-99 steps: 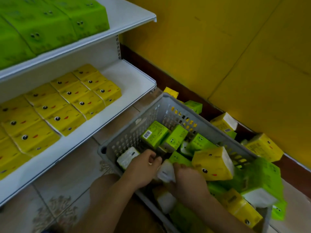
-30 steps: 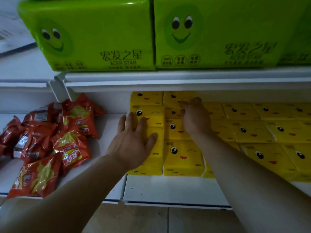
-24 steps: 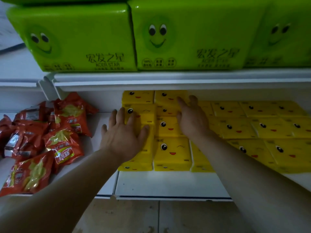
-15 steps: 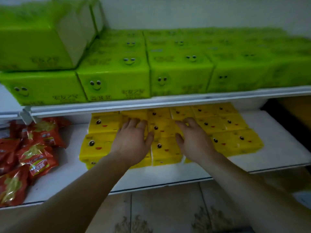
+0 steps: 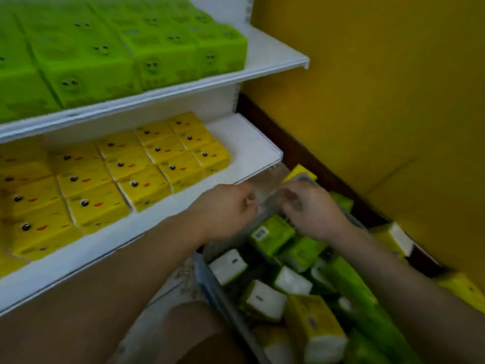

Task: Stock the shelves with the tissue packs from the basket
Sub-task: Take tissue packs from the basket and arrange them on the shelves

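Yellow wall (image 5: 380,88) | basket (image 5: 210,278) – green, yellow tissue packs (image 5: 271,233) | hands (image 5: 228,211) (image 5: 312,211) curled – grip unclear

Motion blur smears both hands, the left hand (image 5: 225,208) and the right hand (image 5: 307,208), so their grip cannot be told. The arms hide much of the grey plastic basket (image 5: 220,292). The left edge cuts off the yellow tissue packs (image 5: 86,179) and green tissue packs (image 5: 78,56).

Glossy plastic-wrapped tissue packs (image 5: 271,233); perforated plastic basket (image 5: 210,281).
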